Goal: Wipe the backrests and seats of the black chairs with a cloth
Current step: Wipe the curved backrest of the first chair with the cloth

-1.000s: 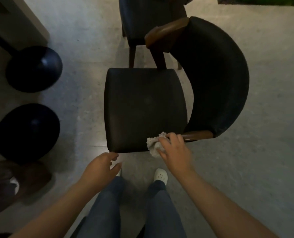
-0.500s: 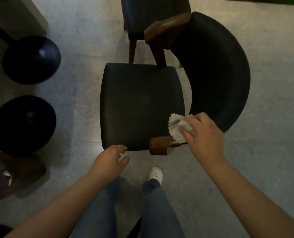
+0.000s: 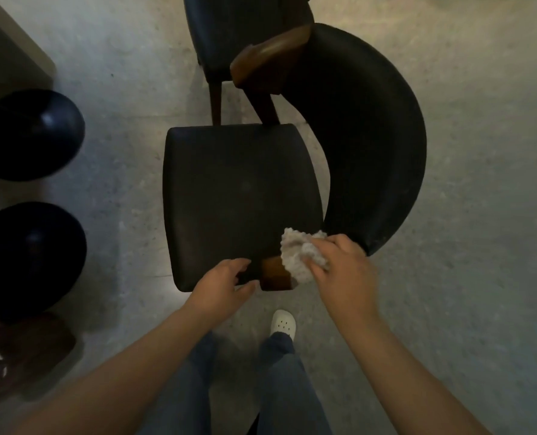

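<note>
A black chair stands below me with a square seat (image 3: 239, 199) and a curved black backrest (image 3: 377, 146) on its right side, with brown wooden armrests. My right hand (image 3: 342, 271) grips a crumpled white cloth (image 3: 301, 255) against the near wooden armrest (image 3: 275, 276), beside the backrest's near end. My left hand (image 3: 221, 282) hovers at the seat's near edge, fingers loosely curled and holding nothing. A second dark chair (image 3: 235, 32) stands behind the first one.
Two round black pedestal bases (image 3: 32, 133) (image 3: 32, 259) sit on the grey floor to the left. A pale table edge (image 3: 6, 58) is at the top left. A dark brown object (image 3: 25, 353) lies at the lower left. My legs and a white shoe (image 3: 282, 323) are below.
My right hand carried the cloth from the seat's near corner up onto the near armrest, by the backrest's end. My left hand moved forward to the seat's near edge.
</note>
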The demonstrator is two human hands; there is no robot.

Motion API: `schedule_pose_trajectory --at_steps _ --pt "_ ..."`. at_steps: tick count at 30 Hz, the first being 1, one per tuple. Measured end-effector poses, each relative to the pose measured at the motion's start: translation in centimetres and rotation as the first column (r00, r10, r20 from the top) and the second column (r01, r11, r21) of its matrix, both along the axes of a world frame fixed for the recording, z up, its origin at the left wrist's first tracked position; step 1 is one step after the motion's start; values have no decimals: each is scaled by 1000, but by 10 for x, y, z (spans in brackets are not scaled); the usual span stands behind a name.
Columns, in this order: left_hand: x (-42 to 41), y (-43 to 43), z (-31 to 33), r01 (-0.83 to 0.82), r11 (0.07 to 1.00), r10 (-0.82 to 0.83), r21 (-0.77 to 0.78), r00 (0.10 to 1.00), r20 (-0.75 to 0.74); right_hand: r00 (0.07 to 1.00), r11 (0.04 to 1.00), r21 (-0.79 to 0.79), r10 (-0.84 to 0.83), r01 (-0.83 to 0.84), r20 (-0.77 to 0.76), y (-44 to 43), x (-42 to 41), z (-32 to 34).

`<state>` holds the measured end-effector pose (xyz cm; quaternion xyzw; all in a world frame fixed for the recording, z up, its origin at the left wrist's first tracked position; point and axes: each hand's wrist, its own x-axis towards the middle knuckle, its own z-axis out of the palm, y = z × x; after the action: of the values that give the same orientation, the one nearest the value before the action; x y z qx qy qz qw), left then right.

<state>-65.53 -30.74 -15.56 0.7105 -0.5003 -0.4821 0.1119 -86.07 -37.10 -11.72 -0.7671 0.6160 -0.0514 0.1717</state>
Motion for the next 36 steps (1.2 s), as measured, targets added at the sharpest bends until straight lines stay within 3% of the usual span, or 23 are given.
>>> schedule_pose_trajectory --at_steps 6,13,15,19,22,28,32,36 --pt "-5 -12 -3 49 998 -51 -40 998 -38 975 953 -210 -217 220 37 -13 -44 6" --pt "-26 -26 -13 48 996 -51 -81 998 -37 998 997 -66 -27 31 57 -7 -20 -4" --pt "-31 -27 -15 35 996 -37 -83 999 -24 998 996 -91 -2 8 70 -9 -27 3" --pt "-38 -30 -15 49 996 -49 -76 999 1 987 967 -218 -110 134 119 -26 -54 19" --pt "-40 -35 -14 59 998 -59 -31 998 2 978 955 -220 -178 198 106 -39 -67 13" --pt "-42 -37 -14 19 1000 -18 22 999 -40 967 945 -230 -196 231 165 -34 -52 -1" --pt "-42 -39 -13 15 999 -13 35 999 -50 993 989 -133 -50 64 103 -39 -50 14" --pt "-42 -37 -15 -7 1000 9 25 998 -57 981 950 -253 -158 182 114 -65 -63 28"
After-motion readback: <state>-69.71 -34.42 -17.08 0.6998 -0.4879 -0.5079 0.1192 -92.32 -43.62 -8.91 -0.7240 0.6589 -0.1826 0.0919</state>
